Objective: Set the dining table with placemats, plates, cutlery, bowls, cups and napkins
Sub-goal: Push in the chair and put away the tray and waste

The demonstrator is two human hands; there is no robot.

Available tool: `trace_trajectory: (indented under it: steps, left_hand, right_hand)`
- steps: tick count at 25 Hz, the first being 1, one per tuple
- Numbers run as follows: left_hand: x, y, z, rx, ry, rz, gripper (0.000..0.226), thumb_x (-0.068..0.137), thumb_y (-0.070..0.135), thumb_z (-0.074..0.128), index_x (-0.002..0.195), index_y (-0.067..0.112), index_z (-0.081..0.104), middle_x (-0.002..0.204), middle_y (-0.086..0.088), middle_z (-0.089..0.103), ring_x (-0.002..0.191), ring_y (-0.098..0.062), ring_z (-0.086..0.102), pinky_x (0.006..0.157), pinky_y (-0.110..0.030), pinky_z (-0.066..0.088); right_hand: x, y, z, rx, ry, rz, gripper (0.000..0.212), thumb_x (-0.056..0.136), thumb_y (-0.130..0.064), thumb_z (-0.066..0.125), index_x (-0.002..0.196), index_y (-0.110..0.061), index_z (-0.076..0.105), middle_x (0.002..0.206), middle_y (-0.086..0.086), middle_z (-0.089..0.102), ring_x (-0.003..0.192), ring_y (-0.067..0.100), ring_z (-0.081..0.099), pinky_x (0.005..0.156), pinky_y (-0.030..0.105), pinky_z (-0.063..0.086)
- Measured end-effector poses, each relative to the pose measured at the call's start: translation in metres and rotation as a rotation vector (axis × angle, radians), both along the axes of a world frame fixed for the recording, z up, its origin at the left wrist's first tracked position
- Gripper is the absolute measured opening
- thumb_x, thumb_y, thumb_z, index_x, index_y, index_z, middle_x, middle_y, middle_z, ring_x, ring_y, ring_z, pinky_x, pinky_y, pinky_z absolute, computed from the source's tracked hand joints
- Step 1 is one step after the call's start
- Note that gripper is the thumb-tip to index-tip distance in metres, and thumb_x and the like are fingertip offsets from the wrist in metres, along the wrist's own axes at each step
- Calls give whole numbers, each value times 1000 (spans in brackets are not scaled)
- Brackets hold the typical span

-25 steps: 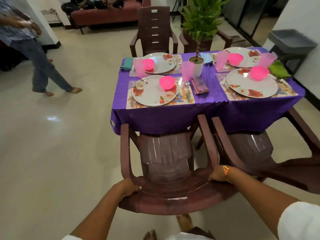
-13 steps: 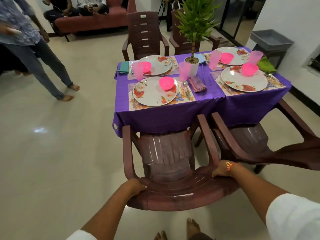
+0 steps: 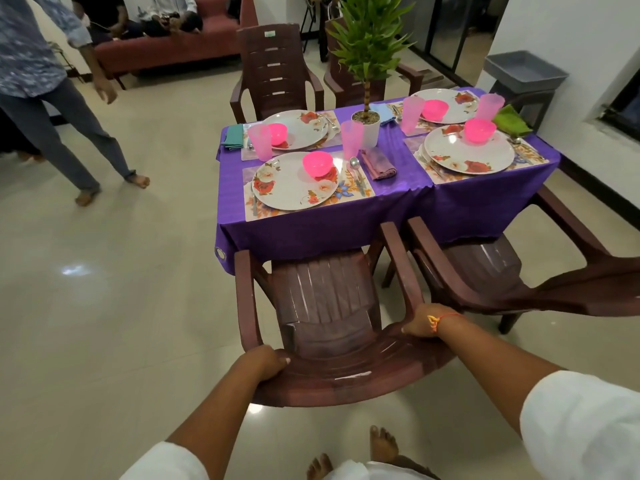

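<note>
My left hand (image 3: 260, 362) grips the left end of a brown plastic chair's backrest (image 3: 332, 375), and my right hand (image 3: 423, 321) grips its right end. The chair faces a table under a purple cloth (image 3: 311, 230). Several places are laid on floral placemats (image 3: 349, 188): flowered plates (image 3: 294, 185), pink bowls (image 3: 317, 163), pink cups (image 3: 352, 138), spoons (image 3: 354, 164) and folded napkins (image 3: 378, 164).
A second brown chair (image 3: 491, 271) stands right beside mine, and two more at the far side (image 3: 275, 69). A potted plant (image 3: 367, 126) sits mid-table. A person (image 3: 52, 98) walks at the left. A red sofa (image 3: 166, 51) and a grey bin (image 3: 524, 69) stand beyond.
My view has tilted and come closer to the table, with both hands holding the same chair back. The person at the left has stepped nearer.
</note>
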State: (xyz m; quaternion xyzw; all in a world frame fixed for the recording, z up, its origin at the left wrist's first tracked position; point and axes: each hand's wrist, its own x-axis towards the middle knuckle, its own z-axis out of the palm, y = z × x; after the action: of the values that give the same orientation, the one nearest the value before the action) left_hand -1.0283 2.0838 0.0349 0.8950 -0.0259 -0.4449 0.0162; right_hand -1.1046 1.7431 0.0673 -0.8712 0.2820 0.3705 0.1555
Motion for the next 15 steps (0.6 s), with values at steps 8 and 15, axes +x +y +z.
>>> trace_trajectory:
  steps: [8, 15]
  left_hand:
    - [-17, -52, 22, -145, -500, -217, 59, 97, 63, 43, 135, 18, 50, 138, -8, 51, 125, -31, 49, 98, -45, 47]
    - [-78, -141, 49, -360, -753, -386, 63, 97, 57, 50, 141, 13, 45, 153, -11, 41, 139, -30, 40, 108, -45, 43]
  right_hand:
    - [-33, 30, 26, -198, -471, 39, 70, 87, -73, 45, 134, -22, 53, 125, 7, 60, 115, 33, 58, 94, 48, 48]
    - [-85, 6, 38, -239, -652, 2, 74, 86, -77, 36, 134, -23, 50, 130, 7, 57, 118, 33, 55, 94, 49, 46]
